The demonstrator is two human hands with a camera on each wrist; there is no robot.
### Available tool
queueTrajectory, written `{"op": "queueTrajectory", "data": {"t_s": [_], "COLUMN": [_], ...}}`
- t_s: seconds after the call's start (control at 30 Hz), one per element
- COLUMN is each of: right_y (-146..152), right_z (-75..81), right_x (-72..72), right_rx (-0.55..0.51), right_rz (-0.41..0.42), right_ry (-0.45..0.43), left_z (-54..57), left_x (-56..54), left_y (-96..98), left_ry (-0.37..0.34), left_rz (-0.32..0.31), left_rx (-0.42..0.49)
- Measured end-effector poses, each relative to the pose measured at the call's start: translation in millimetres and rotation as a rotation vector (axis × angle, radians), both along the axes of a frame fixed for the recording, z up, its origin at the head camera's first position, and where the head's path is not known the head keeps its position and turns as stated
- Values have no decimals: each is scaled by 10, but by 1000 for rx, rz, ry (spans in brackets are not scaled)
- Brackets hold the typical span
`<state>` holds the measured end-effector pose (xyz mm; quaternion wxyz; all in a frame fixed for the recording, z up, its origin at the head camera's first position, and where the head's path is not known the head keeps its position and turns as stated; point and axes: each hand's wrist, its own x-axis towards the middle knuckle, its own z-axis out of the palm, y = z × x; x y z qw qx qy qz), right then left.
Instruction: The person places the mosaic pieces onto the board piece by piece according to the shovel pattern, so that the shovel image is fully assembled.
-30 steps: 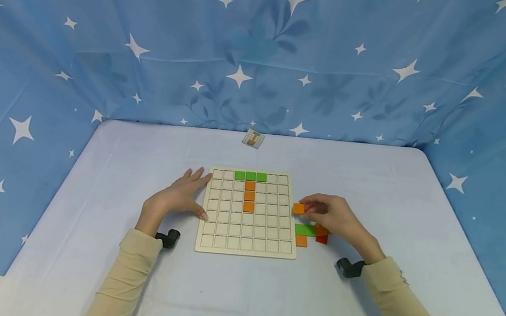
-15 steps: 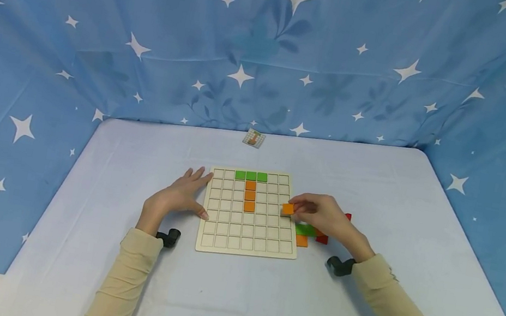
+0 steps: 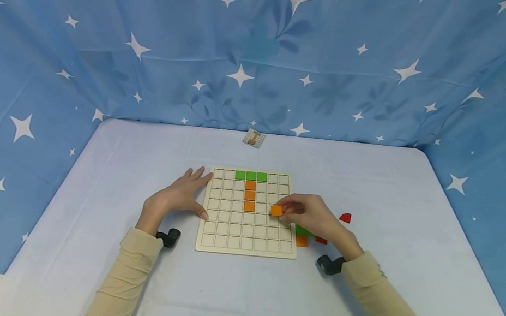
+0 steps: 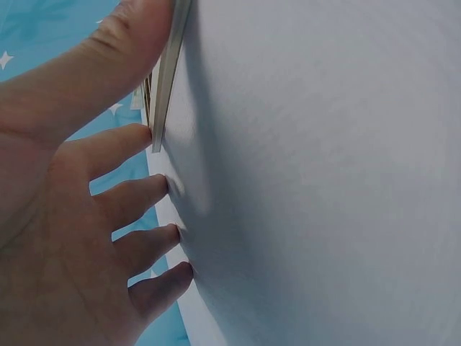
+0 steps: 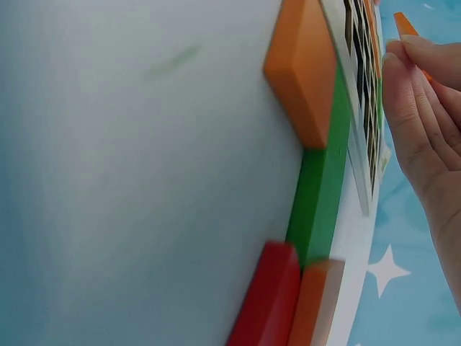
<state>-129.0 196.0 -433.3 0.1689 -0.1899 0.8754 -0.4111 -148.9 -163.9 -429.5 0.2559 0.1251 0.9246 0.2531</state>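
Observation:
A pale wooden grid board (image 3: 246, 244) lies on the table. Three green square tiles (image 3: 251, 176) sit in its top row, and three orange square tiles (image 3: 250, 195) run down in a column below the middle one. My right hand (image 3: 311, 215) pinches another orange square tile (image 3: 276, 210) between thumb and fingertips, over the right part of the board. My left hand (image 3: 180, 193) rests at the board's left edge with fingers spread; the thumb touches the board, as the left wrist view (image 4: 86, 209) also shows.
Right of the board lie a green piece (image 3: 305, 232), an orange piece (image 3: 301, 241), a red piece (image 3: 321, 240) and a rounded red piece (image 3: 345, 217). A small patterned card (image 3: 253, 138) lies behind the board. A blue star-print curtain (image 3: 200, 50) hangs behind the table.
My right hand has carried the orange tile leftward from beside the board to above its right columns, uncovering the rounded red piece. The left hand has stayed in place.

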Motion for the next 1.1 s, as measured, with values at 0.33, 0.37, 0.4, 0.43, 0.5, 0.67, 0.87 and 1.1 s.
{"op": "queueTrajectory", "data": {"t_s": [0.33,0.37,0.4,0.43,0.5,0.67,0.87,1.1], "right_y": [-171,-189,-207,-225,-257,-324,-414,-491], "right_z": [11,9,5,-1,-20,-43,-57,-57], "right_x": [-2,-4,-6,-7,-12,-29,-48,-53], "right_rx": [-38,-38,-35,-34,-25,-24,-8,21], "right_rz": [67,70,75,81,96,151,198,214], "right_ry": [-19,-21,-21,-24,-20,17,44,47], "left_z": [31,38,41,46,47,27,20,22], "left_x": [3,4,4,6,7,1,-6,10], "left_y": [3,6,4,5,7,7,-4,3], "left_ry": [0,2,2,1,3,-3,-2,5], "left_rz": [-6,-6,-5,-3,-5,-2,4,1], "left_rx": [-6,-5,-5,-3,-4,-9,-6,-8]}}
